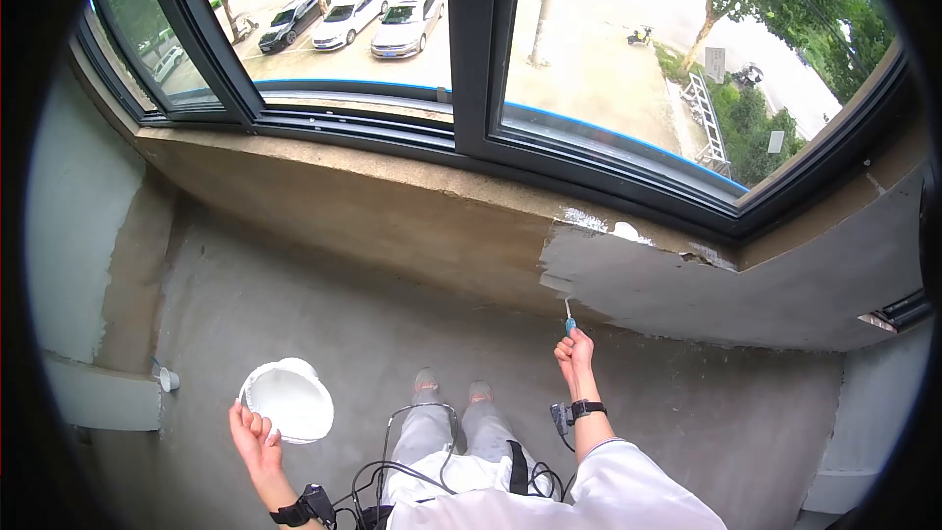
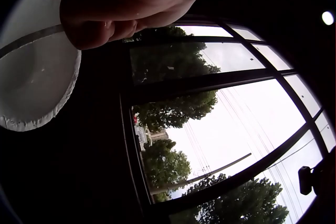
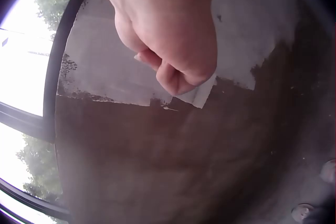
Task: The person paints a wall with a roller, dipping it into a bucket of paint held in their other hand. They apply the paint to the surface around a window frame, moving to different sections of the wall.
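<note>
My left hand (image 1: 257, 437) holds a white bucket (image 1: 322, 412) by its thin handle, which runs across the mouth to my curled fingers in the left wrist view. The inside of the bucket looks white. With my right hand (image 1: 575, 348) I grip a putty knife by its blue handle (image 1: 570, 326), its thin whitish blade (image 1: 567, 306) pointing up at the wall below the window. A pale coat (image 3: 105, 71) with ragged edges covers part of that brown wall (image 3: 131, 155). In the right wrist view my fist hides most of the tool at the coat's lower edge.
Dark window frames (image 1: 476, 59) rise above the rough sill (image 1: 392, 169), which has white smears (image 1: 628, 232) on it. A small white cup (image 1: 169, 379) is at the left wall. Cables (image 1: 392, 466) hang over my lap, above the grey floor (image 1: 363, 294).
</note>
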A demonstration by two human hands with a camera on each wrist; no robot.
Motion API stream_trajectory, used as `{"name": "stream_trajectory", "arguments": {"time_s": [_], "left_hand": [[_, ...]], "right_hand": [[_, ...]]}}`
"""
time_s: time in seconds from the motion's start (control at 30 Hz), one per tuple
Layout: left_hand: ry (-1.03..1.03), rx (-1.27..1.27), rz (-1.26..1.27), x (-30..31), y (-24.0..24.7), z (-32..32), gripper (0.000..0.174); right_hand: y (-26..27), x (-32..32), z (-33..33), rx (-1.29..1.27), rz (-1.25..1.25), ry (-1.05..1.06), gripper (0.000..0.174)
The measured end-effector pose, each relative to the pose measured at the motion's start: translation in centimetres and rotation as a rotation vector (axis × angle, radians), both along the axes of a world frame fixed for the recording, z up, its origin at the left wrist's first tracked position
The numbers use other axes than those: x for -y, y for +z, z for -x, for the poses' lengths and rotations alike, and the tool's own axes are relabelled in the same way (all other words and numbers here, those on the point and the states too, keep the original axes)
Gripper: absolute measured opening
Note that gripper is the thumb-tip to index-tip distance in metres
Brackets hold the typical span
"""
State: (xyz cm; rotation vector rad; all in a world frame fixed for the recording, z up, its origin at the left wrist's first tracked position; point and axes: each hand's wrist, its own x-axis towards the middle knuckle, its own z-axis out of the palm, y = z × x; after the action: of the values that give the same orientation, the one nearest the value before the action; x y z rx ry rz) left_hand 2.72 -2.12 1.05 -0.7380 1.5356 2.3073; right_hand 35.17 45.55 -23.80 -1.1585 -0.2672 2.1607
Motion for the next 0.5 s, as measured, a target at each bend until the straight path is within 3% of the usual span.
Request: {"name": "stream_trajectory", "arguments": {"time_s": [0.1, 0.23, 0.37, 0.5], "left_hand": [[-0.046, -0.008, 0.044, 0.0, -0.2, 0.4, 0.044], [-0.040, -0.021, 0.121, -1.0, -0.2, 1.0, 0.044], [-0.056, -0.035, 0.054, -1.5, -1.0, 2.3, 0.045], [-0.041, -0.019, 0.033, -3.4, -1.1, 2.7, 0.045]], "right_hand": [[-1.1, 0.0, -0.3, 0.012, 0.000, 0.003, 0.009], [3.6, 0.2, -3.1, 0.027, -0.068, 0.029, 0.012], [9.3, 0.5, -7.4, -0.128, -0.170, -0.037, 0.015], [9.0, 0.1, -7.5, -0.037, -0.196, -0.032, 0.015]]}}
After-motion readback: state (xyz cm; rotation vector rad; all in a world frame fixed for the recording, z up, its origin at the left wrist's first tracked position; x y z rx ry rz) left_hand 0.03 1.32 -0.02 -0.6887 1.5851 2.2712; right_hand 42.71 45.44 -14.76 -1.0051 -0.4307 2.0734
